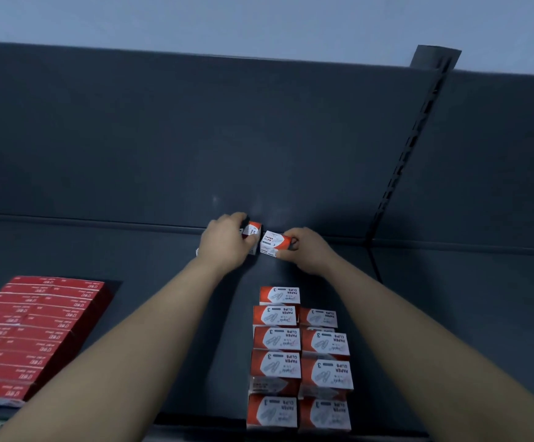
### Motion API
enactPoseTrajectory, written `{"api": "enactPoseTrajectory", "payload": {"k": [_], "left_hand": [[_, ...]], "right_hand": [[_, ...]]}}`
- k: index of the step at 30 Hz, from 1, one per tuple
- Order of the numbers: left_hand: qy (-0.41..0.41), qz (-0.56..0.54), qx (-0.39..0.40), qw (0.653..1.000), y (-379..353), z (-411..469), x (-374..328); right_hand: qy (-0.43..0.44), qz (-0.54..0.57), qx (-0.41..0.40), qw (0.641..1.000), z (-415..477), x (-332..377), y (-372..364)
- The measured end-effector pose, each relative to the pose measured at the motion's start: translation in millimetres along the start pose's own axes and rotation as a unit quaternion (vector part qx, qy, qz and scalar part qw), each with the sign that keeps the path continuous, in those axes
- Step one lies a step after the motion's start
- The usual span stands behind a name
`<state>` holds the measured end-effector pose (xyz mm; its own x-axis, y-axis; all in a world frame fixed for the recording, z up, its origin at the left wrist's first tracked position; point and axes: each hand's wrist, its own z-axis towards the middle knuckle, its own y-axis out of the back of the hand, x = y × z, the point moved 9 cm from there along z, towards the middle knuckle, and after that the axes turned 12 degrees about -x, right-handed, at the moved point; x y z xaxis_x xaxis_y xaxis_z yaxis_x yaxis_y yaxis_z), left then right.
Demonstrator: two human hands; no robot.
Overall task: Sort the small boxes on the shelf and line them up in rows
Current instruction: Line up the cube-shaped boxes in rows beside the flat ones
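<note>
We hold one box in each hand at the back of the shelf [163,269]. Our left hand [227,239] grips a box [252,229] against the back panel; our right hand [304,248] clasps another box [274,243], its long axis running left-right, label up. The finished rows [300,355] lie nearer us, below the right hand.

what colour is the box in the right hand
Red-orange and white, printed "paper clips"; the paper clip box in the right hand shows best in the head view.

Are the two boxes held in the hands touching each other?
Apart: the head view shows a dark gap between the left box and right box.
</note>
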<state>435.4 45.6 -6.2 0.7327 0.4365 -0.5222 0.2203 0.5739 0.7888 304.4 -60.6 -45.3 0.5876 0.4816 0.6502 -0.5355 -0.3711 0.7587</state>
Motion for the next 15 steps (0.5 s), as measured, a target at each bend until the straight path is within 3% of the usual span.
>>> {"api": "enactPoseTrajectory", "payload": {"k": [4,7,9,12,15], "left_hand": [[-0.032,0.045,0.005,0.998,-8,6,-9],[-0.041,0.022,-0.014,0.999,-3,2,-14],[0.021,-0.090,-0.013,0.996,4,-4,-13],[0.145,-0.303,0.006,0.942,11,-16,-10],[0.225,-0.499,0.051,0.835,11,-30,-16]], "right_hand": [[-0.068,0.131,-0.020,0.989,-9,-11,17],[-0.137,0.338,0.003,0.931,-31,-18,31],[-0.158,0.430,0.013,0.889,-48,-19,45],[-0.183,0.546,0.032,0.817,-76,-18,62],[-0.214,0.628,0.048,0.746,-104,-19,68]]}}
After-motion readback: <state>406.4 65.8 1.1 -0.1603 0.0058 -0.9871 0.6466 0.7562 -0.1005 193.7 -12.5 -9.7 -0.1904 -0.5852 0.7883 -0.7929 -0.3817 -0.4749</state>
